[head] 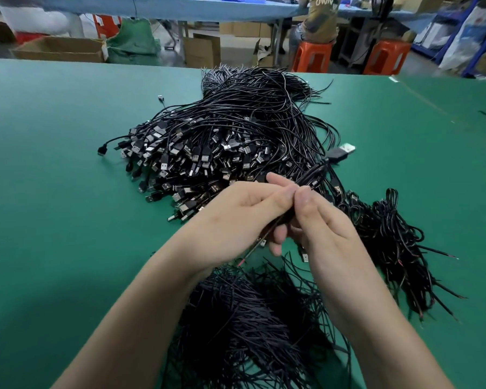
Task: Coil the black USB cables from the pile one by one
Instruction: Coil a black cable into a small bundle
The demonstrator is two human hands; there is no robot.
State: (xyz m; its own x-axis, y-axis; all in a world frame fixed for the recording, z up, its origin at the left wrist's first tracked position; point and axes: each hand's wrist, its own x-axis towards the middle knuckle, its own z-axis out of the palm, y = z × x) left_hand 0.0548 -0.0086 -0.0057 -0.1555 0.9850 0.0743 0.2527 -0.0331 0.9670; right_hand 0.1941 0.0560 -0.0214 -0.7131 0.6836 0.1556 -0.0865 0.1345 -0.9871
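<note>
Left hand (pixel 236 217) & right hand (pixel 324 223), each grip closed on one folded cable (pixel 313 175), held over tabletop (pixel 54 164) nr the pile (pixel 222 130). Long axis diag.: plug (pixel 345 151) far-right, wire ends (pixel 243 261) nr left wrist.

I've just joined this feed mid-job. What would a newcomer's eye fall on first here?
The big pile of black USB cables sprawls across the middle of the green table. In front of it, the left hand and right hand together grip a bunched cable, whose USB plug pokes out to the upper right.
</note>
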